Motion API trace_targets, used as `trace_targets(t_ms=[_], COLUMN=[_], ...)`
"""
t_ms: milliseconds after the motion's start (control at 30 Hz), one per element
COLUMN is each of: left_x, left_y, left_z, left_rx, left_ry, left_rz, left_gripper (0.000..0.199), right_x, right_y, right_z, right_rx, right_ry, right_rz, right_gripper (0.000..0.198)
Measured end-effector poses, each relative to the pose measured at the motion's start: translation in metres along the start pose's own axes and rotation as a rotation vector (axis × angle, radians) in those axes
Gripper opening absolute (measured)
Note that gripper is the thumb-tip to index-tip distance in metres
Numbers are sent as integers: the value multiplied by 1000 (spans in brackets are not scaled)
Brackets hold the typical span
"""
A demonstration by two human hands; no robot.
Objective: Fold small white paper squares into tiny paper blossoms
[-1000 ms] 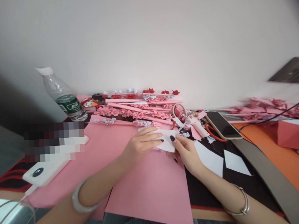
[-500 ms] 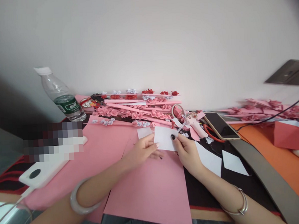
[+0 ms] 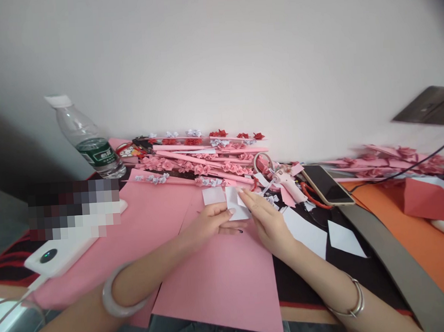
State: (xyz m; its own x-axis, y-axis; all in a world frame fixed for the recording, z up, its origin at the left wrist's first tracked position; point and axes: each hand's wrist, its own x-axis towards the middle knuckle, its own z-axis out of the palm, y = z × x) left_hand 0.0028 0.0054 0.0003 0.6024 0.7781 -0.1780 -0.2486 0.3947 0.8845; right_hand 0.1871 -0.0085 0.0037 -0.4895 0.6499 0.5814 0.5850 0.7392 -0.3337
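A small white paper square [image 3: 235, 205] is between my two hands, its right side bent over toward the left. My left hand [image 3: 218, 220] pinches its lower left edge between thumb and fingers, the other fingers underneath. My right hand [image 3: 264, 214] is closed on the folded side, fingers pressed together against the paper. Just behind my left hand lies another pale paper square [image 3: 213, 195]. Under both hands is a large pink sheet [image 3: 221, 271].
Paper flower stems [image 3: 191, 163] lie along the wall. Right of my hands are a glue gun [image 3: 288, 182], a phone [image 3: 328, 184] and white paper pieces [image 3: 309, 233]. At left stand a water bottle [image 3: 96, 148] and a white device [image 3: 58, 253]. Orange paper [image 3: 430, 253] lies far right.
The white paper square, flat before, now has its right side folded over to the left. My right hand has moved slightly left, its fingers now straighter along the paper.
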Motion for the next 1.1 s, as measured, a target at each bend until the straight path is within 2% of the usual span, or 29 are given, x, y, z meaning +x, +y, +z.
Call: trace_targets(t_ms=[100, 233, 333, 533, 667, 800, 900, 1000, 1100], left_x=[1, 2, 3, 1, 0, 0, 0, 0, -1], left_y=[-1, -3, -4, 2, 7, 6, 3, 3, 4], left_z=[-1, -1, -2, -3, -1, -1, -2, -4, -5], left_rx=[-65, -108, -91, 12, -7, -38, 31, 97, 107], left_ry=[26, 105, 115, 135, 156, 123, 51, 11, 27], left_rz=[-1, 8, 17, 37, 5, -41, -57, -54, -20], left_gripper=[28, 29, 30, 33, 36, 36, 32, 31, 32], right_x=[0, 1, 0, -4, -4, -2, -2, -2, -3], right_y=[1, 1, 1, 4, 3, -3, -6, -4, 0], right_z=[-1, 0, 1, 0, -1, -2, -3, -2, 0], right_rx=[0, -11, 5, 95, 109, 127, 158, 178, 172], right_ry=[-84, -129, -150, -35, 59, 152, 161, 128, 102], right_rz=[-33, -47, -59, 21, 79, 300, 435, 446, 341], right_gripper=[64, 62, 61, 59, 54, 51, 51, 50, 49])
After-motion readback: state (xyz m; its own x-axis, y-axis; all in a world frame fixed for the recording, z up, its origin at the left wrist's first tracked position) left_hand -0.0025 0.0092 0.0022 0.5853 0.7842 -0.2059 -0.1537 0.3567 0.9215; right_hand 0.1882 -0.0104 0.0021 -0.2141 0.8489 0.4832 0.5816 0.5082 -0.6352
